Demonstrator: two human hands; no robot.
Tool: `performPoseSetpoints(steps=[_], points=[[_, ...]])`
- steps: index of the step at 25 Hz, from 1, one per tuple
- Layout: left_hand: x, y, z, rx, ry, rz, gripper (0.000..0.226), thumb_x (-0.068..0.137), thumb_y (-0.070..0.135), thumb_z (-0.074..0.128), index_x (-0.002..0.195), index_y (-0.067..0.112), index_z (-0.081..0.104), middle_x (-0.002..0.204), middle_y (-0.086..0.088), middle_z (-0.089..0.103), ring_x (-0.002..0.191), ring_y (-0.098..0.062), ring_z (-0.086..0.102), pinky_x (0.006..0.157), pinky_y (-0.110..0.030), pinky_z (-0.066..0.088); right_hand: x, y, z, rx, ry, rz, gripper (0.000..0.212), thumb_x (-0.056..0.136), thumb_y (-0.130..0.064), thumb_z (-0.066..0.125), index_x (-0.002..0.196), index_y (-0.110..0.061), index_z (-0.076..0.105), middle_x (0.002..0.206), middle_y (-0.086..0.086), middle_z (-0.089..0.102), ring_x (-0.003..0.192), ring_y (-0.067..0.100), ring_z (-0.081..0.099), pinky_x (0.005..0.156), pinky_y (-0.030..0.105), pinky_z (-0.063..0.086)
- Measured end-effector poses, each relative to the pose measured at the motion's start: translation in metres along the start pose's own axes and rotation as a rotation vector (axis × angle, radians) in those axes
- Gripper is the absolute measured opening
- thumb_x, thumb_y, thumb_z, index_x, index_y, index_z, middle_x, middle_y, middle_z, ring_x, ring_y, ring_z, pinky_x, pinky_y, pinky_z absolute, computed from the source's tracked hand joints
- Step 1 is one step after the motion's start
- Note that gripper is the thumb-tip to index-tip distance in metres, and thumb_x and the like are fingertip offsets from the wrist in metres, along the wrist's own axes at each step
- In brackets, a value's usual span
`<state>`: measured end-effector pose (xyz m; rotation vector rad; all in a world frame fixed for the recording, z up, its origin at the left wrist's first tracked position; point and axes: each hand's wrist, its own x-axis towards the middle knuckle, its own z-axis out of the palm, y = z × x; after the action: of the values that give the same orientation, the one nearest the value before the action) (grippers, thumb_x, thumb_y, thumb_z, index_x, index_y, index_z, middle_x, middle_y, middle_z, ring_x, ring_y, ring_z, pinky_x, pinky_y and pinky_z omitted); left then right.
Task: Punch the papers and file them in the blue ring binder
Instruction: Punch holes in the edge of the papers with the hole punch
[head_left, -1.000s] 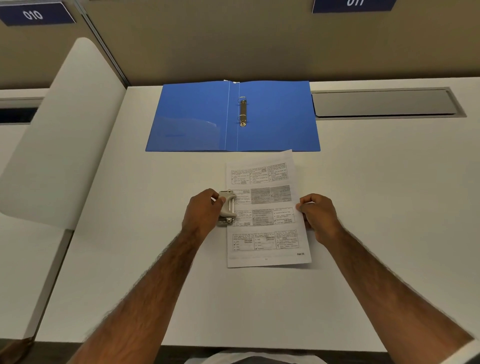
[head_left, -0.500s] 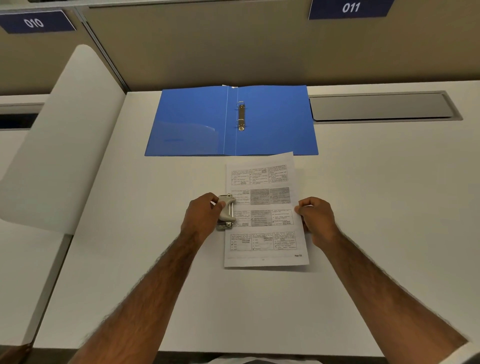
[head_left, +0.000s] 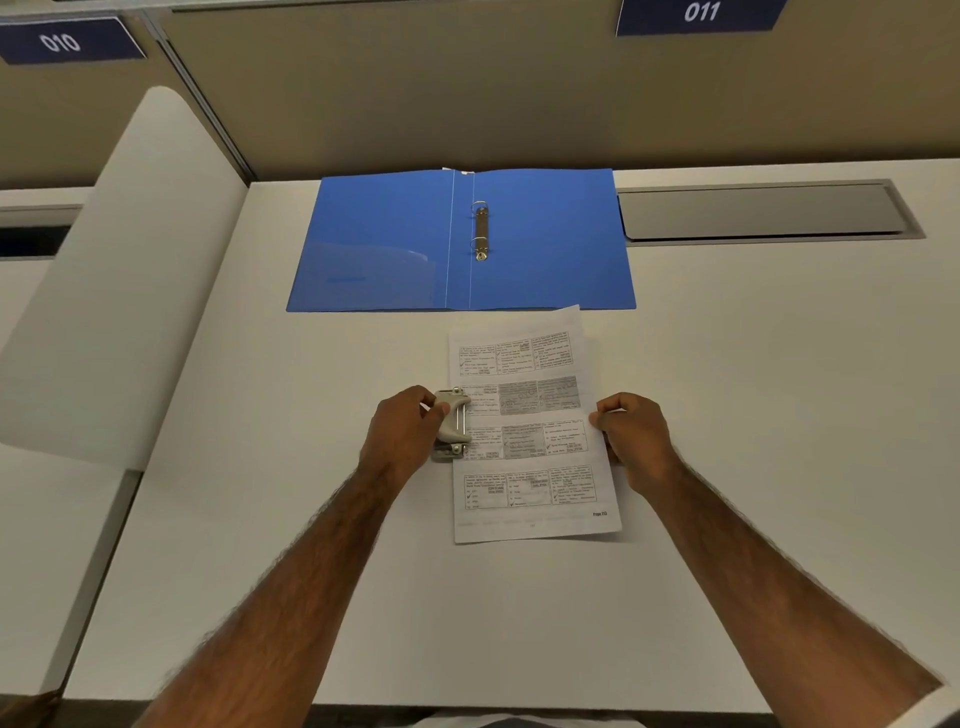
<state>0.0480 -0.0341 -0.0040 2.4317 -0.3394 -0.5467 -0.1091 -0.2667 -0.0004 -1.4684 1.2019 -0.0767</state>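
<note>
Change since the previous frames: none of note; hands, punch and papers lie as they did, and the view alone has tilted slightly.

Left hand (head_left: 402, 434): curled around the hole punch (head_left: 453, 423), thumb against its far end.
Hole punch: grey, at the left edge of the papers (head_left: 530, 423), about midway along that edge; its jaws overlap the paper margin.
Papers: printed sheets, flat on the white desk (head_left: 260, 519), near the person, top corner tilted slightly right.
Right hand (head_left: 634, 436): fingers folded, pinching the right edge of the papers.
Blue ring binder (head_left: 545, 244): open and flat, on the far side of the desk just beyond the papers, metal rings (head_left: 481, 231) shut at its centre.
Grey recessed panel (head_left: 763, 210): far right, beside the binder.
</note>
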Motion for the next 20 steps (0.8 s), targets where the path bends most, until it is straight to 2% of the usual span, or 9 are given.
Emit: performPoseSetpoints(steps=[5, 12, 16, 18, 20], points=[[0.0, 0.003, 0.0, 0.065, 0.001, -0.015, 0.016, 0.096, 0.04, 0.058, 0.098, 0.024, 0.062, 0.089, 0.002, 0.069, 0.068, -0.007, 0.061, 0.052, -0.023, 0.04, 0.002, 0.0, 0.0, -0.017, -0.008, -0.009, 0.007, 0.091, -0.003, 0.062, 0.086, -0.009, 0.062, 0.106, 0.016, 0.073, 0.097, 0.038, 0.072, 0.082, 0.057, 0.06], [-0.001, 0.007, 0.001, 0.114, 0.012, -0.008, 0.022, 0.097, 0.04, 0.056, 0.103, 0.02, 0.062, 0.095, -0.001, 0.071, 0.074, -0.015, 0.064, 0.052, -0.024, 0.04, 0.003, 0.003, 0.001, -0.032, 0.002, -0.009, 0.011, 0.09, -0.003, 0.062, 0.082, -0.012, 0.061, 0.105, 0.014, 0.073, 0.095, 0.035, 0.072, 0.081, 0.051, 0.061], [-0.003, 0.012, 0.004, 0.164, 0.135, -0.017, 0.035, 0.097, 0.047, 0.053, 0.117, 0.018, 0.057, 0.114, -0.002, 0.064, 0.093, -0.018, 0.062, 0.07, -0.03, 0.046, 0.004, 0.004, 0.001, -0.038, -0.001, -0.008, 0.012, 0.09, -0.004, 0.06, 0.081, -0.011, 0.059, 0.099, 0.013, 0.075, 0.088, 0.033, 0.074, 0.076, 0.049, 0.061], [0.0, 0.019, 0.009, 0.133, 0.239, -0.007, 0.043, 0.099, 0.048, 0.049, 0.128, 0.016, 0.054, 0.131, -0.006, 0.057, 0.113, -0.024, 0.058, 0.086, -0.039, 0.049, 0.005, 0.004, 0.002, -0.048, -0.003, -0.01, 0.012, 0.09, -0.004, 0.06, 0.081, -0.011, 0.059, 0.099, 0.012, 0.075, 0.088, 0.032, 0.074, 0.078, 0.052, 0.063], [0.009, 0.028, 0.018, 0.107, 0.274, 0.011, 0.052, 0.101, 0.048, 0.044, 0.14, 0.014, 0.047, 0.147, -0.009, 0.047, 0.131, -0.029, 0.047, 0.106, -0.045, 0.041, 0.005, 0.004, 0.002, -0.047, -0.006, -0.006, 0.012, 0.091, -0.004, 0.06, 0.081, -0.011, 0.059, 0.098, 0.011, 0.075, 0.087, 0.031, 0.074, 0.078, 0.051, 0.063]])
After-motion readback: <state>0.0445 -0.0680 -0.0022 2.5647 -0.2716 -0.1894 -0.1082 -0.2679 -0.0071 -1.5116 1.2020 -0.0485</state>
